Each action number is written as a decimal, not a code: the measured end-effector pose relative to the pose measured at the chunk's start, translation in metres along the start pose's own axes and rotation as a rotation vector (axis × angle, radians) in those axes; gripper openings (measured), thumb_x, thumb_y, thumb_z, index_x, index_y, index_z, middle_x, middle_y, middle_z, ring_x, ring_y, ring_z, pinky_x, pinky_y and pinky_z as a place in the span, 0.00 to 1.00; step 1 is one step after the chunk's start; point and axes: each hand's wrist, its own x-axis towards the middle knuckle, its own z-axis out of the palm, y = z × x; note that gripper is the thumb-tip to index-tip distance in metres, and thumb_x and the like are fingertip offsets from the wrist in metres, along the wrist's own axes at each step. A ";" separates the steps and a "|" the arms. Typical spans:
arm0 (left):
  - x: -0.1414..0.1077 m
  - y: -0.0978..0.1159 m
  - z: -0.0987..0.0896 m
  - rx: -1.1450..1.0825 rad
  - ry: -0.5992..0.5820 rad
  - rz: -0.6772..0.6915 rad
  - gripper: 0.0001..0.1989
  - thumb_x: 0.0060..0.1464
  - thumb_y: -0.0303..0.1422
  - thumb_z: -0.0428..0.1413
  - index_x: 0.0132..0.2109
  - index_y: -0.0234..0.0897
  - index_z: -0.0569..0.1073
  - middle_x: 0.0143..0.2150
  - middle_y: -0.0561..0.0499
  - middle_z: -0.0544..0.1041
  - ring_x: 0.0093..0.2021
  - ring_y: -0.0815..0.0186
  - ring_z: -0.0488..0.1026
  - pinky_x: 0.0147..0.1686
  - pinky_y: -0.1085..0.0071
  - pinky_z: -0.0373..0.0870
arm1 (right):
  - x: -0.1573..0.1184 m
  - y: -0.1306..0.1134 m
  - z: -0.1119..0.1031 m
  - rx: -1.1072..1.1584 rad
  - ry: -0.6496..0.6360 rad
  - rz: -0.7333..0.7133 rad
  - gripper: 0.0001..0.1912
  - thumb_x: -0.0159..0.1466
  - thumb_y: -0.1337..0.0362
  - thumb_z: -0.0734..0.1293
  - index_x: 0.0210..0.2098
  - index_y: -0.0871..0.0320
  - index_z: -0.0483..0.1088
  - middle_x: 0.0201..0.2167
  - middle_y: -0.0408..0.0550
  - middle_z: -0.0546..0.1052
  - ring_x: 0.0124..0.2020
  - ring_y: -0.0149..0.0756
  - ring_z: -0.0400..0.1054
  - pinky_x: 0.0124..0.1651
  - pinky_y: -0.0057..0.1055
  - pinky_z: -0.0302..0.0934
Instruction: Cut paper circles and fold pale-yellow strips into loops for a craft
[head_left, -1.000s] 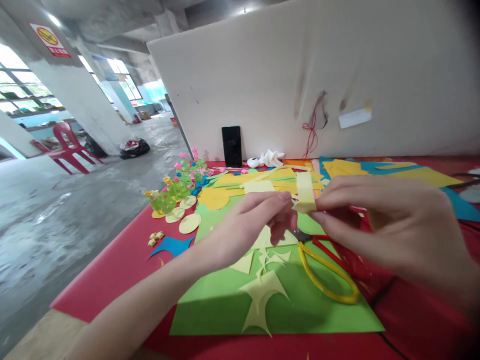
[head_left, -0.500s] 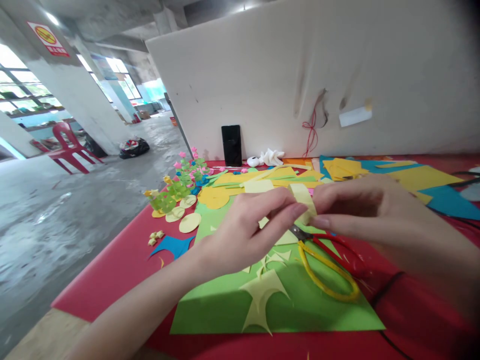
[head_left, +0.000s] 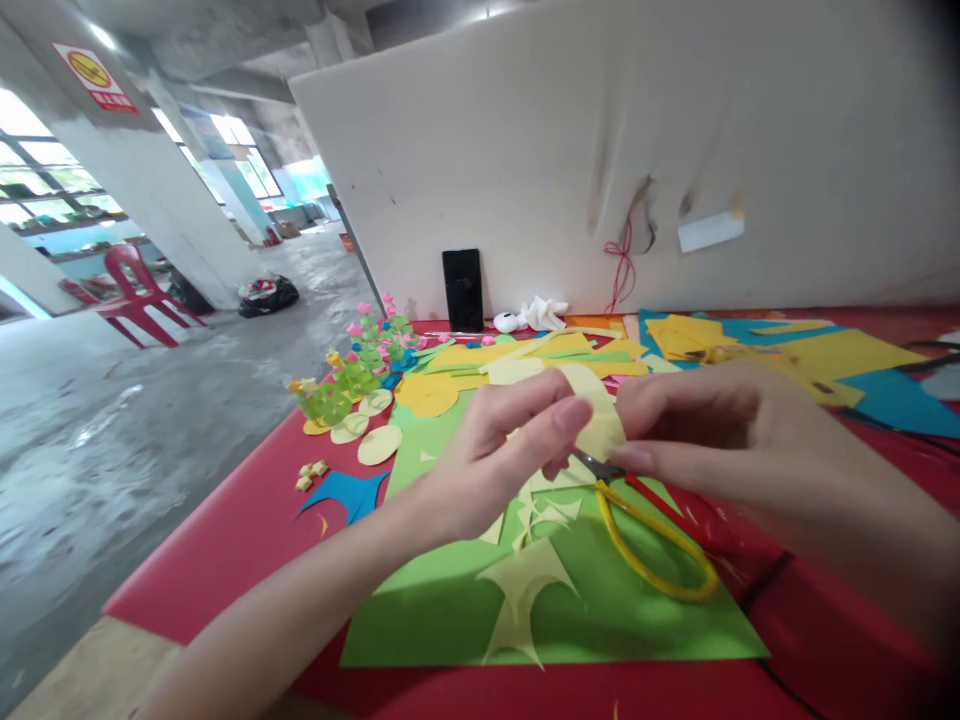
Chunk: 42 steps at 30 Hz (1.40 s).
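Observation:
A curved piece of pale yellow paper [head_left: 598, 412] is held up between my two hands. The thumb and fingers of my left hand [head_left: 504, 450] pinch its left edge. Its lower right side is gripped between the thumb and fingers of my right hand [head_left: 697, 420]. Just beneath lie scissors [head_left: 656, 540] with one yellow and one red handle, their blades mostly hidden by the paper and my hands. Pale yellow paper scraps [head_left: 525, 595] with curved cut-outs rest on a green sheet [head_left: 420, 625] below my hands.
Pale paper circles [head_left: 380, 446], a blue scrap [head_left: 349, 493] and small folded stars [head_left: 311, 474] lie on the left of the red table [head_left: 225, 545]. Behind them stand paper flowers [head_left: 367, 350]. A black phone [head_left: 463, 290] leans on the white panel [head_left: 525, 150]. Yellow sheets [head_left: 847, 358] lie at right.
The paper has turned so its flat face shows more and its curl has opened somewhat. My left thumb has shifted slightly left and up; my right hand has moved a little left.

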 end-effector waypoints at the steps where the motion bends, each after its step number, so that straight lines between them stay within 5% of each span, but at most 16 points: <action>1: 0.000 0.000 0.000 0.004 0.013 -0.012 0.18 0.58 0.42 0.48 0.25 0.36 0.62 0.22 0.54 0.64 0.24 0.72 0.63 0.24 0.74 0.61 | 0.000 0.000 0.000 -0.011 -0.008 0.010 0.03 0.51 0.66 0.72 0.22 0.52 0.75 0.20 0.39 0.75 0.24 0.31 0.70 0.24 0.22 0.64; 6: -0.001 0.001 0.001 0.042 0.053 0.036 0.10 0.57 0.34 0.51 0.28 0.37 0.62 0.23 0.56 0.64 0.23 0.73 0.65 0.22 0.76 0.63 | 0.002 -0.001 0.000 -0.072 0.014 0.016 0.03 0.50 0.64 0.72 0.22 0.52 0.74 0.18 0.38 0.72 0.24 0.32 0.69 0.23 0.23 0.62; 15: -0.001 0.004 0.006 0.122 0.191 0.144 0.07 0.60 0.33 0.48 0.33 0.38 0.63 0.23 0.57 0.64 0.21 0.75 0.65 0.21 0.78 0.64 | 0.002 0.003 0.001 -0.141 0.067 -0.147 0.03 0.56 0.63 0.69 0.26 0.49 0.75 0.23 0.38 0.76 0.24 0.31 0.69 0.22 0.23 0.62; 25: 0.002 0.003 0.010 0.001 0.171 0.012 0.09 0.58 0.38 0.50 0.34 0.38 0.67 0.26 0.55 0.68 0.24 0.73 0.66 0.24 0.76 0.65 | -0.002 -0.002 -0.002 -0.273 0.115 -0.289 0.08 0.58 0.66 0.68 0.27 0.45 0.76 0.25 0.32 0.78 0.27 0.27 0.70 0.28 0.21 0.62; 31: 0.007 0.006 0.007 -0.057 0.170 -0.113 0.04 0.52 0.32 0.57 0.33 0.35 0.72 0.26 0.55 0.71 0.24 0.76 0.65 0.25 0.79 0.65 | 0.003 0.004 -0.004 -0.407 0.160 -0.347 0.08 0.58 0.66 0.67 0.27 0.46 0.77 0.20 0.35 0.75 0.24 0.31 0.67 0.26 0.26 0.59; 36: 0.009 0.002 0.004 -0.095 0.206 -0.139 0.05 0.48 0.32 0.61 0.30 0.35 0.74 0.23 0.56 0.71 0.22 0.77 0.66 0.23 0.81 0.65 | 0.007 0.009 -0.009 -0.376 0.139 -0.319 0.09 0.59 0.65 0.66 0.25 0.46 0.75 0.18 0.35 0.72 0.21 0.29 0.64 0.23 0.25 0.56; 42: 0.009 0.002 0.003 -0.109 0.240 -0.079 0.03 0.45 0.29 0.62 0.31 0.39 0.77 0.27 0.56 0.77 0.24 0.74 0.70 0.25 0.79 0.69 | 0.008 0.017 -0.012 -0.151 0.120 -0.119 0.05 0.57 0.58 0.68 0.26 0.46 0.76 0.15 0.37 0.68 0.18 0.29 0.60 0.18 0.25 0.51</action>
